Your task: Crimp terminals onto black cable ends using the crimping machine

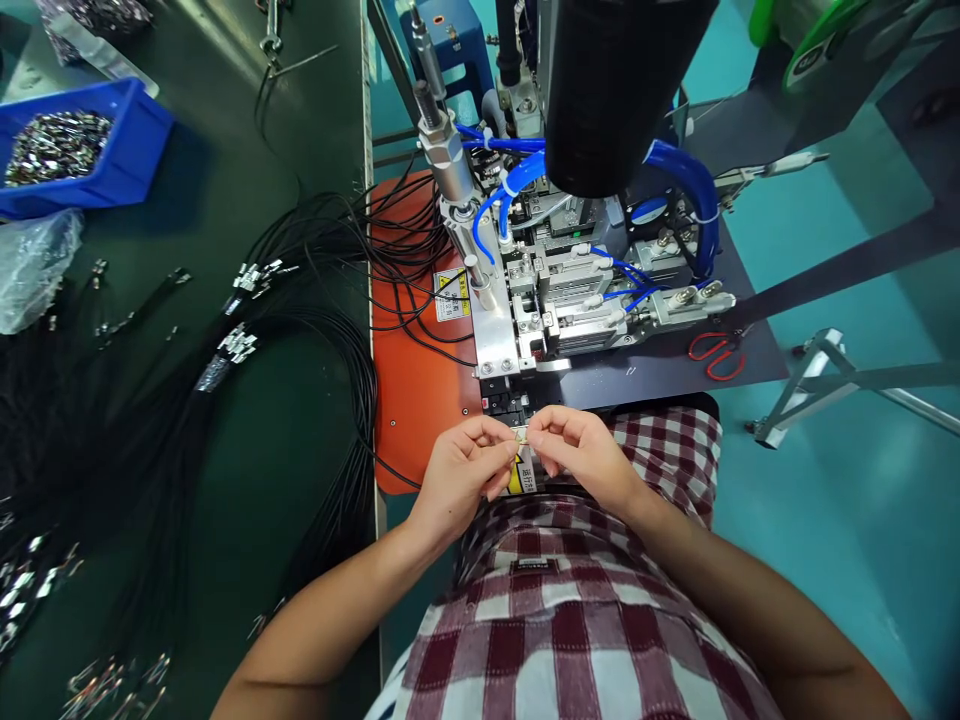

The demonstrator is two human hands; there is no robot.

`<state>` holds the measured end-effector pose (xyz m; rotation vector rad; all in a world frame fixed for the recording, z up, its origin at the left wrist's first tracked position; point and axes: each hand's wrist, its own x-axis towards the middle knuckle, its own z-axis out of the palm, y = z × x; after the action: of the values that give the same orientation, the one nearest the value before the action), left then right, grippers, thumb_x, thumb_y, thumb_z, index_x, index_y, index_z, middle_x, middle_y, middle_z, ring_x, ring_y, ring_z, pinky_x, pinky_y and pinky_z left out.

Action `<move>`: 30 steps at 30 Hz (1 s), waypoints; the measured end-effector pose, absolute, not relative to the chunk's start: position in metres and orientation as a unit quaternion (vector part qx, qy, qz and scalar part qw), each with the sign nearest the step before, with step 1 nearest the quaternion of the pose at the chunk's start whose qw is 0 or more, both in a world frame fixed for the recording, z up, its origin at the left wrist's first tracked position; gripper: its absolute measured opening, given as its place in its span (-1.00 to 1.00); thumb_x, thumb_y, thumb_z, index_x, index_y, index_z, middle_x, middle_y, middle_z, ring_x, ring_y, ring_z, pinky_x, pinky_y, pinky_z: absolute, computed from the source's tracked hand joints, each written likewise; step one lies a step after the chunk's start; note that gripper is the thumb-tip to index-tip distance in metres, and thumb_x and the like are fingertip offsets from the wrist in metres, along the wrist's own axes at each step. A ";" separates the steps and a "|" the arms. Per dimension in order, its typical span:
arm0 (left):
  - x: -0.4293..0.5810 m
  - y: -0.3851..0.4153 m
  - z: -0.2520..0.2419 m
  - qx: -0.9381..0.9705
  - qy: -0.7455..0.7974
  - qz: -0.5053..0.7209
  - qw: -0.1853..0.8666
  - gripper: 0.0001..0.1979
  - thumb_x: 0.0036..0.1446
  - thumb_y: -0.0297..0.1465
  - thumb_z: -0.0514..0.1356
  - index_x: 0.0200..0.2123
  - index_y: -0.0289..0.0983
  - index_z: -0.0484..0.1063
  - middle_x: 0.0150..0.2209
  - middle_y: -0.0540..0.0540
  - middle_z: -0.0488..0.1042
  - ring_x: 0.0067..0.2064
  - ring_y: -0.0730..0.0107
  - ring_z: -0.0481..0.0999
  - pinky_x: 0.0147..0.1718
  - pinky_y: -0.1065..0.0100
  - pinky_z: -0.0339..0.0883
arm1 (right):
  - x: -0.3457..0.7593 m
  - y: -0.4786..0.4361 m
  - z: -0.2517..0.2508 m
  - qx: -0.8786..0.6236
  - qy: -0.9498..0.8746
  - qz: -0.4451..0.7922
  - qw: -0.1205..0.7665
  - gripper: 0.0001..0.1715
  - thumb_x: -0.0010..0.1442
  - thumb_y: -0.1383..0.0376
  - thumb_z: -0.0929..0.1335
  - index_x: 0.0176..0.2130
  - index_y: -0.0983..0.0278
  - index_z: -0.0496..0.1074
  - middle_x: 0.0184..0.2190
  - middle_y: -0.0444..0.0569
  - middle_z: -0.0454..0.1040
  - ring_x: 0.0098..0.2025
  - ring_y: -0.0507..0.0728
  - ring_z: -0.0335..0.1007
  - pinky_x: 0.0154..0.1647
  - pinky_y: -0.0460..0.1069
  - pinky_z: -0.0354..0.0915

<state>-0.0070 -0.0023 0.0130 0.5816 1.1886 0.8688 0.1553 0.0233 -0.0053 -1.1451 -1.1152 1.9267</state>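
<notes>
A checkered apron (555, 640) covered the person's front, nearest of all. Just beyond it, the left hand (461, 472) and right hand (589, 455) met fingertip to fingertip. The fingers of each were closed in a pinch, thumb against forefinger, with a tiny pale piece (521, 436) between the two hands, too small to make out further. It was above a yellow-and-white label (527, 477), right at the near end of the machine (540, 300).

To the left of the machine lay an orange plate (420, 440), with black cables (364, 375) running across it and onto the dark desk (217, 70). Red-handled scissors (721, 350) lay to the machine's right. Farther up the desk, a clear bag (34, 265) sat just below a blue bin (146, 140) of small metal parts (60, 145). Beyond were a wrench (271, 30) at the desk's far end, a blue stool (459, 40) behind the machine and, at far right, a green reel (836, 45).
</notes>
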 end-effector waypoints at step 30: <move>-0.007 0.002 0.016 0.244 0.532 0.378 0.717 -0.81 0.04 -0.36 0.28 -0.45 -0.34 0.34 -0.63 0.10 0.30 -0.71 0.73 0.11 -0.65 0.52 -0.12 | 0.148 0.013 -0.007 -0.484 -0.592 0.509 0.396 -0.95 0.16 0.33 0.37 -0.34 0.28 0.46 -0.43 -0.08 0.46 -0.46 0.02 0.30 -0.42 -0.07 0.24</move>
<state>-0.0070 0.0018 0.0162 0.5406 1.1785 0.8374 0.1477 0.0126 -0.0072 -1.2264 -1.5007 1.2889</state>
